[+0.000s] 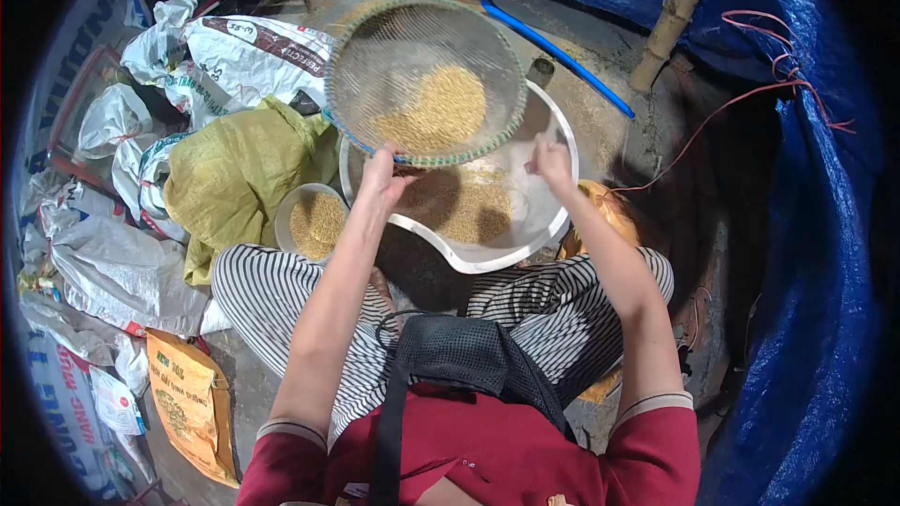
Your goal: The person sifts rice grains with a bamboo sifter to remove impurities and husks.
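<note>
My left hand is closed on the near rim of a round mesh sieve, thumb held out to the side. Yellowish grain lies heaped in the sieve's nearer half. Beneath it stands a large white basin, with more grain spread over its bottom; the sieve covers its far left part. Over the basin's right side is my right hand, its fingers curled in and apart from the sieve. Whatever those fingers may hold is hidden. A small white bowl of grain stands left of the basin.
A yellow-green sack and several white bags crowd the left. An orange bag lies at lower left. A blue pipe rests behind the basin. Bamboo poles and blue tarpaulin border the space; a pink cord trails at right.
</note>
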Motion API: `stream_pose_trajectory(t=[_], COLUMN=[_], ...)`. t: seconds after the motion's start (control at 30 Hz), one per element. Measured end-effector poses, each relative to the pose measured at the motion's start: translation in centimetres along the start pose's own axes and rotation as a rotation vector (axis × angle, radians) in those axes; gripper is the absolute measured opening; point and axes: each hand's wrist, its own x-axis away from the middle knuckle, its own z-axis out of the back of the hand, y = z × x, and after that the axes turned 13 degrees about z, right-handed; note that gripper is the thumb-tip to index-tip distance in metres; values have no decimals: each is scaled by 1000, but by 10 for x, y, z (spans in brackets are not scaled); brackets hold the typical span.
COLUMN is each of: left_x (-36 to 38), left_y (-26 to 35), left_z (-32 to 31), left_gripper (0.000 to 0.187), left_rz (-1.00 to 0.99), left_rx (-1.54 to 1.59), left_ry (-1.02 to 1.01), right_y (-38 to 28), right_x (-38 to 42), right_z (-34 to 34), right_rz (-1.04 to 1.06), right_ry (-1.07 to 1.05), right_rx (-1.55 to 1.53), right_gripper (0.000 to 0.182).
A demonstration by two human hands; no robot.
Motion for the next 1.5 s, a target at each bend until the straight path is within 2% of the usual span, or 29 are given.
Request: stream_pose_trajectory(t=[0.03, 0.1, 0.13, 0.2, 0.23, 0.27, 0.33, 0.37, 0.43, 0.47, 0.53, 0.57, 0.63, 0.77, 0.93, 1.07, 1.17, 1.23, 1.27, 1.37, 1.4, 1.5], left_x=[-1, -1, 2, 9, 10, 11, 12, 13, 17, 20, 25, 25, 25, 26, 21, 11, 19, 18, 15, 14, 12, 12], left_y=[4, 11, 13, 17, 18, 20, 26, 29, 37, 42, 51, 54, 62, 70, 73, 75, 73, 74, 76, 75, 73, 68], left_z=[2, 6, 5, 6, 8, 9, 11, 12, 12, 10, 10, 13, 18, 25, 33, 47, 41, 41, 44, 48, 49, 54], left_gripper=[35, 31, 31, 29, 29, 29, 28, 29, 28, 28, 25, 26, 27, 32, 32, 35, 37, 38, 38, 34, 34, 36], left_rz=[-64, -137, -140, -151, -149, -143, -139, -188, -245, -243, -234, -244, -255, -302, -356, -339, -315, -315, -314, -274, -270, -250], left_rx=[-2, -5, -4, 0, 1, 27, 52, 45, 70, 68, 179, 198, 219, 266, 284, 303, 310, 336, 336, 389, 388, 277], left_ry=[16, 46, 47, 99, 99, 112, 116, 123, 108, 100, 129, 100, 79, 35, 82, 108, 70, 77, 71, 95, 89, 223], right_y=[0, 4, -1, -13, -23, -21, -12, -4, 7, 12, 20, 24, 36, 61, 4, 8, -2, -20, -26, -36, -36, -51], right_x=[8, 33, 36, 43, 39, 30, 15, 14, 20, 26, 44, 50, 53, 31, 47, 39, 42, 46, 45, 44, 42, 48], right_z=[-7, -30, -37, -46, -35, -20, 13, 26, 43, 48, 52, 51, 45, 47, 36, 41, 53, 59, 64, 76, 80, 83], right_rz=[0, 377, 380, 420, 439, 437, 373, 375, 102, 101, -430, -429, -476, -487, -401, -282, -174, -85, -82, 66, 67, 196], right_ry=[0, -392, -393, 104, 206, 207, 369, 376, 334, 342, 8, 12, -54, -115, 33, 49, 139, 312, 316, 584, 591, 873], right_rx=[-4, 606, 606, 1092, 1064, 1066, 812, 814, 429, 430, -210, -212, -541, -512, -453, -517, -409, -306, -306, -79, -77, -61], right_gripper=[50, 48, 48, 52, 60, 60, 68, 68, 73, 73, 75, 75, 66, 56, 51, 48, 42, 37, 37, 35, 35, 37])
